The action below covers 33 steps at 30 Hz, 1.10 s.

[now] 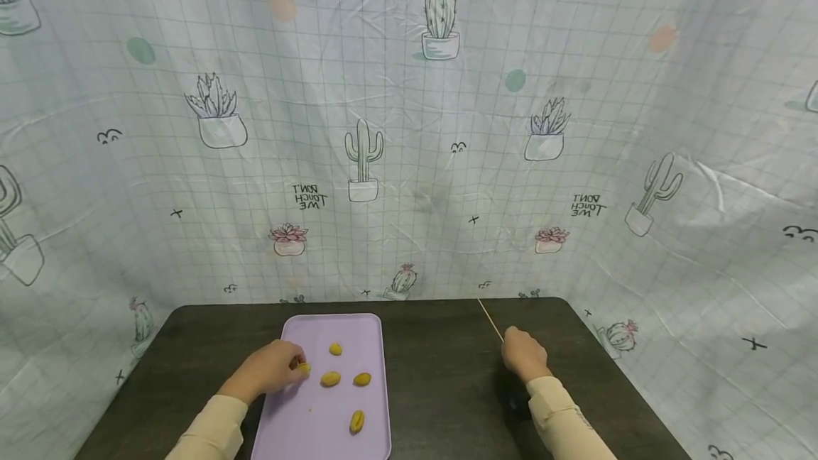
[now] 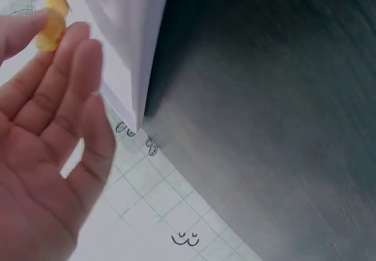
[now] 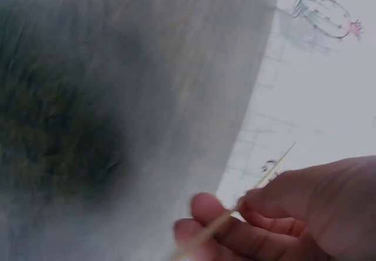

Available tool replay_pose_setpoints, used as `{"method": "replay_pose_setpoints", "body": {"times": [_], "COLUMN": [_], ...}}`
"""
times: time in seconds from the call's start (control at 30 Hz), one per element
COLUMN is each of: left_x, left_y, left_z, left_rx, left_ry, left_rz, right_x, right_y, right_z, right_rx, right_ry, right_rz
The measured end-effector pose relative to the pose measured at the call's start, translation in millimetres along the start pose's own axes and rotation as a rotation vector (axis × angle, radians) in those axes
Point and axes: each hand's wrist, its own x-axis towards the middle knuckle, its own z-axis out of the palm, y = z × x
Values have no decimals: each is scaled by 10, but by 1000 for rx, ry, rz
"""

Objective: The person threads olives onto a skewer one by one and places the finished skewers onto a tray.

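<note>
A lilac tray [image 1: 294, 439] lies on the dark table, left of centre. My left hand [image 1: 271, 368] is over its left side, pinching a small yellow oval fruit-like piece [image 2: 51, 32] between thumb and fingers. Several similar yellow pieces lie on the tray, among them one near the far end [image 1: 335, 349], one in the middle [image 1: 330, 379] and one nearer me [image 1: 356, 422]. To the right of the tray, my right hand [image 1: 525, 353] grips a thin wooden skewer [image 1: 490, 319] between thumb and fingers. The skewer's tip points up and away to the left.
A dark object or shadow [image 1: 519, 402], too dim to identify, is under my right wrist. The dark tabletop [image 1: 441, 375] spans between tray and right hand. A cactus-print curtain [image 1: 409, 162] hangs behind the table and along both sides.
</note>
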Motion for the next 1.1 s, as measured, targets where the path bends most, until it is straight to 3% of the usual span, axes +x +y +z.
{"method": "replay_pose_setpoints", "body": {"times": [0.33,0.53,0.7,0.93,1.1], "left_x": [53,85,130,151,194], "left_y": [110,152,172,248,297], "left_z": [-110,-151,-146,-149,-149], "left_rx": [-27,-80,-104,-88,-92], "left_ry": [179,206,215,255,274], "left_rz": [39,54,63,84,87], "right_x": [-61,-79,-87,-72,-51], "right_y": [-200,-297,-332,-286,-251], "right_z": [-113,-205,-259,-222,-195], "right_rx": [103,159,210,79,93], "right_ry": [190,251,335,575,609], "right_rz": [-159,-274,-295,-388,-432]}}
